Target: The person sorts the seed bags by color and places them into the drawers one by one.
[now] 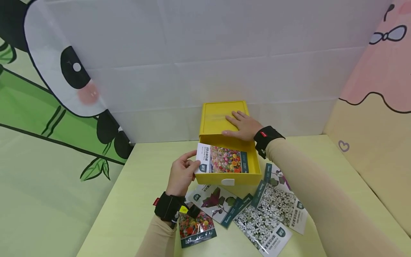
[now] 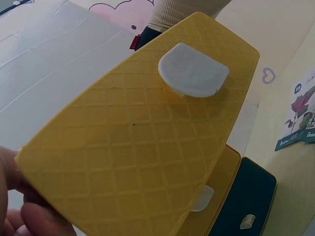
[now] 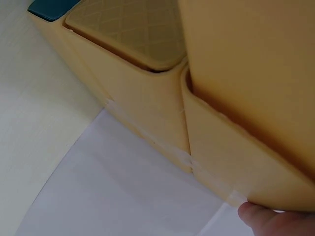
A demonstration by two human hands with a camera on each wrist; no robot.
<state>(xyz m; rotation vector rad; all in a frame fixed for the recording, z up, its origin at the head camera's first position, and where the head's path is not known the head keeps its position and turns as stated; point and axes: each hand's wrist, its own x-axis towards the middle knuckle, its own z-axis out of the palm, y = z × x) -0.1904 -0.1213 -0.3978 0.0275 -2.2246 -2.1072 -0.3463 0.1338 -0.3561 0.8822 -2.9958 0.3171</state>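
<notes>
Flat rectangular seed packet [image 1: 226, 159], shiny flower print, was over the front of the pulled-out yellow plastic drawer [image 2: 123, 128]; drawer face waffle-textured, white half-round handle [image 2: 194, 71]. My left hand [image 1: 182, 175] was nearly closed, thumb and bent fingers pinching the packet's white end; packet extended right from it. Long axis ran left-right, white end toward that hand, teal band away. My right hand [image 1: 243, 126] rested flat, fingers spread, on the smooth yellow cabinet top [image 1: 215, 119].
</notes>
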